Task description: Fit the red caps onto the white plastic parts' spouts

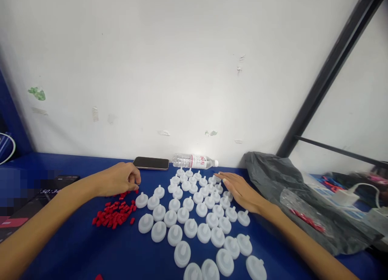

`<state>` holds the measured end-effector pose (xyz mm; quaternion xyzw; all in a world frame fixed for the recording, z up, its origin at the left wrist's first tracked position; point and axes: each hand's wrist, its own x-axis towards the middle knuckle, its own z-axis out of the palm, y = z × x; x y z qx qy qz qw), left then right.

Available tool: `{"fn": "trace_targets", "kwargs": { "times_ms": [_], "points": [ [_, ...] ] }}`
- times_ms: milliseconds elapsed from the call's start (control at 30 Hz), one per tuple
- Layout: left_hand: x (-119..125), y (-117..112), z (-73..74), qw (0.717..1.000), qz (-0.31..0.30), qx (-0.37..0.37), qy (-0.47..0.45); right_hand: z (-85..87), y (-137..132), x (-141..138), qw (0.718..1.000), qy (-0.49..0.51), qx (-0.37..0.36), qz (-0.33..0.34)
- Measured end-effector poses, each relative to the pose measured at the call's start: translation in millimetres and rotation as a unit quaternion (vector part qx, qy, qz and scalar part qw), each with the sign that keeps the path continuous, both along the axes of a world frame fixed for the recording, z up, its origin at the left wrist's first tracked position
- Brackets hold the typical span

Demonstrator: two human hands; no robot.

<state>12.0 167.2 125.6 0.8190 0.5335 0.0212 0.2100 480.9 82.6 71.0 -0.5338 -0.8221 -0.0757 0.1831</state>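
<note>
Several white round plastic caps (194, 215) with small stems stand in rows on the blue table (75, 247). A pile of small red plastic pieces (113, 214) lies left of them. My left hand (119, 178) rests above the red pile with its fingers curled in a pinch; what they hold is hidden. My right hand (239, 189) lies flat with fingers stretched out along the right edge of the white caps, touching the nearest ones.
A dark phone (150, 163) and a clear water bottle (194, 161) on its side lie against the white wall. A grey plastic bag (291, 199) with red pieces sits at the right. A white charger and cable (348, 195) lie farther right. A black device (45, 193) sits left.
</note>
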Motion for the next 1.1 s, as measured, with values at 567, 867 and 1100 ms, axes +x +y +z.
{"fn": "trace_targets", "kwargs": {
  "times_ms": [567, 867, 1100],
  "points": [
    [16, -12, 9.6, 0.999, -0.034, 0.022, 0.036, -1.7, 5, -4, 0.997, 0.014, 0.074, 0.032],
    [45, -42, 28.5, 0.976, -0.012, 0.17, -0.137, 18.4, -16, -30, 0.975, 0.055, 0.204, 0.066],
    [94, -91, 21.4, 0.941, -0.089, 0.167, -0.28, 30.7, -53, -72, 0.964, 0.023, 0.197, 0.176]
  ]
}}
